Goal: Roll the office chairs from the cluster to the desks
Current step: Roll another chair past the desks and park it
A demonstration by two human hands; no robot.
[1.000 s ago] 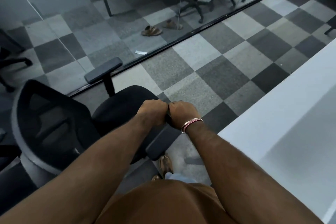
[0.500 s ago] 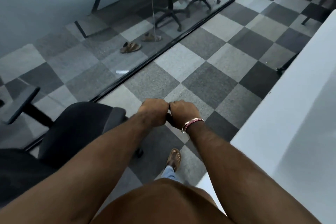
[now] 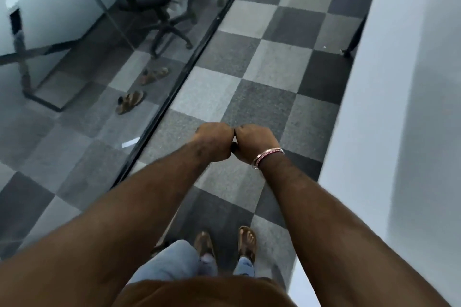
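No chair from the cluster is in view. My left hand and my right hand are curled into fists, knuckles touching, held out over the checkered carpet. A small dark sliver shows between the fists; I cannot tell what it is. A bracelet sits on my right wrist. A white desk runs along the right side. Two black office chairs stand at the top left, behind a glass partition.
The partition's dark floor track runs diagonally on my left. Behind the glass lie two brown sandals and a table frame. A dark desk leg stands at the desk's edge. My sandalled feet are below.
The black chair that was at my left has slid out of view as the view swung right and forward. My fists have stayed pressed together the whole time.
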